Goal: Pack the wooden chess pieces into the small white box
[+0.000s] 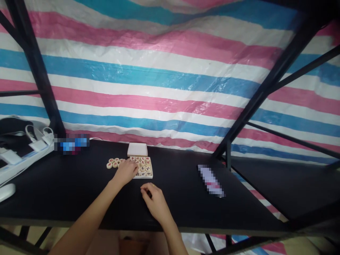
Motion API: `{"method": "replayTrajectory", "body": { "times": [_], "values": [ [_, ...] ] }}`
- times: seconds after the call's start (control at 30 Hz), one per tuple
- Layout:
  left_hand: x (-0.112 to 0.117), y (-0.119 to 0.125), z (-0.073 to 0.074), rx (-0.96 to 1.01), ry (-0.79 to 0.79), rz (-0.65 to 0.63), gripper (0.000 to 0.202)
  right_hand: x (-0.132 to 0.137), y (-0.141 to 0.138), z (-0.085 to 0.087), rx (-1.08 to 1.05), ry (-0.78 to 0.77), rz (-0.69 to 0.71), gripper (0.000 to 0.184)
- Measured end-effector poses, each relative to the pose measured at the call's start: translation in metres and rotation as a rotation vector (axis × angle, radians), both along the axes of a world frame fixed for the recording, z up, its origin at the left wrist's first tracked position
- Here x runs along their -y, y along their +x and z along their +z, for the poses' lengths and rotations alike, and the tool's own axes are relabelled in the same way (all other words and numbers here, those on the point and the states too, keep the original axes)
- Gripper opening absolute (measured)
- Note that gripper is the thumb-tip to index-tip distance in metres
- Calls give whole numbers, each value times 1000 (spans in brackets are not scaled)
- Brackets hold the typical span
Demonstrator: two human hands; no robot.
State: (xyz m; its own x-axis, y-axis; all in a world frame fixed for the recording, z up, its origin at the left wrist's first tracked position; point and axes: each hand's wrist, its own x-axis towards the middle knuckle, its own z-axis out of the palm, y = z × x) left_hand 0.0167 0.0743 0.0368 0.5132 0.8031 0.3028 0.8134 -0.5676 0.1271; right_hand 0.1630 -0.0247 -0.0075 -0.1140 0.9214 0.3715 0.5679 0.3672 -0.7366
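A shallow white box (152,170) on the black table holds rows of round wooden Chinese chess pieces (142,168) with red and dark characters. My left hand (128,171) reaches over the box's left side, its bent fingers closed on a Chinese chess piece that they mostly hide. Several loose red-marked pieces (115,164) lie just left of the box, partly behind that hand. Nearer to me, my right hand (154,198) rests on the table below the box, its fingers loosely curled in with nothing seen in them.
Behind the box lies its white lid (137,149). A power strip (25,163) with plugged-in chargers stands at the left, near a white object (7,192). A blurred-out item (211,180) lies right. Black metal posts (247,109) and striped sheeting (148,78) bound the table.
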Motion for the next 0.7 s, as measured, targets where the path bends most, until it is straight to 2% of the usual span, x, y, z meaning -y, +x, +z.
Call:
{"method": "replayTrajectory", "body": {
  "times": [0.1,0.17,0.27,0.37,0.47,0.57,0.7],
  "values": [
    [0,-17,5,48,-5,5,30,0,0,0,-1,9,-1,16],
    [-2,-40,5,152,-47,72,31,1,0,0,-3,10,-2,16],
    [-4,-78,-4,220,-106,286,32,1,0,1,0,-8,4,15],
    [-3,-102,-18,148,-109,371,38,1,0,1,-2,-17,7,15],
    [1,-107,-23,47,-129,377,40,0,0,0,-13,-2,4,15],
    [8,-109,-20,-17,-126,423,33,0,0,-1,-11,2,-3,15],
    [34,-103,-23,48,-141,433,21,0,0,1,-4,-6,-8,16]
  ]
}}
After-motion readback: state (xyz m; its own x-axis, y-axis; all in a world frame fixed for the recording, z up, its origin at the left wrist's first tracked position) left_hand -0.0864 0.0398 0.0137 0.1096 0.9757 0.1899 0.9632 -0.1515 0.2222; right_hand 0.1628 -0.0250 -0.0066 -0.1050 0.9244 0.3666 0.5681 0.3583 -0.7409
